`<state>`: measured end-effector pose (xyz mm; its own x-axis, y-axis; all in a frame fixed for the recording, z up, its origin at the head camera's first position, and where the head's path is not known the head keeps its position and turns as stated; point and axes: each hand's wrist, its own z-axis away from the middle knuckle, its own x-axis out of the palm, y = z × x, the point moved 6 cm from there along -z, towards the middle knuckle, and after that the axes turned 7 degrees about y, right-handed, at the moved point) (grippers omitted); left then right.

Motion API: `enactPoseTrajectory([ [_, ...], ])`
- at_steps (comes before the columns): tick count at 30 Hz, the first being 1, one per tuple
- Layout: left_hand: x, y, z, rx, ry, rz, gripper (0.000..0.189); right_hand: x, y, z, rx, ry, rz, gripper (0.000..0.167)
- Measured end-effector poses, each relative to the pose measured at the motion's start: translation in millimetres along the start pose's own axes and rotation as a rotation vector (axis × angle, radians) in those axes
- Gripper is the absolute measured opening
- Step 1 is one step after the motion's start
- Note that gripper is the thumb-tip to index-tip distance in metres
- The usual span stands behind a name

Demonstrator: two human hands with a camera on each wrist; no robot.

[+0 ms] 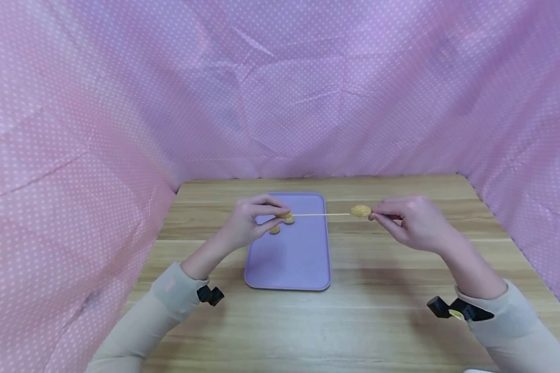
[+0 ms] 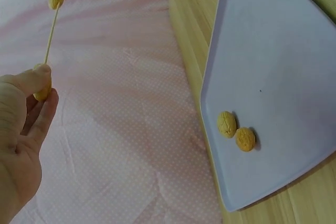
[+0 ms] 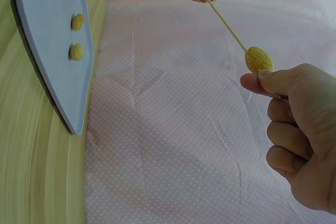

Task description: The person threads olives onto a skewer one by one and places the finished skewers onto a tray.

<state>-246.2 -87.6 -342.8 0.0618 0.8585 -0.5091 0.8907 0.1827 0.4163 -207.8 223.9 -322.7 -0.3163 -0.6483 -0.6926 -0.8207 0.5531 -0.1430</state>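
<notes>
A thin wooden skewer [image 1: 321,214] stretches level between my two hands above the table. At its right end is a wrinkled yellow-brown oval ball [image 3: 259,60], walnut-like in look. My right hand [image 1: 413,223] pinches the skewer right behind this ball with thumb and forefinger; the gripped end is hidden, and the other fingers are curled in. My left hand [image 1: 247,220] pinches a second such ball [image 2: 42,90] between thumb and fingers at the skewer's left end. Two more balls [image 2: 227,124] lie close together on a pale purple tray [image 1: 291,264], below my left hand.
The tray lies lengthwise on a wood-grain table [image 1: 354,331]. Pink dotted cloth [image 1: 289,114] hangs at the back and both sides. A white edge of something [image 1: 478,371] shows at the bottom right.
</notes>
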Motion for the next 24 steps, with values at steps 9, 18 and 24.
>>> enactPoseTrajectory([
  [9, -0.1, -0.6, 0.0, -0.053, -0.101, 0.084, 0.026, -2.2, -2.2, -1.3, -0.024, 0.013, 0.007, 0.026],
  [18, 3.9, 3.7, -0.9, 0.065, -0.034, 0.061, 0.028, -1.9, 1.3, 0.7, 0.012, 0.011, -0.042, 0.01],
  [24, 6.9, -2.2, 0.0, -0.029, -0.059, 0.097, 0.025, -2.2, 2.3, 2.2, 0.016, 0.018, -0.032, 0.014],
])
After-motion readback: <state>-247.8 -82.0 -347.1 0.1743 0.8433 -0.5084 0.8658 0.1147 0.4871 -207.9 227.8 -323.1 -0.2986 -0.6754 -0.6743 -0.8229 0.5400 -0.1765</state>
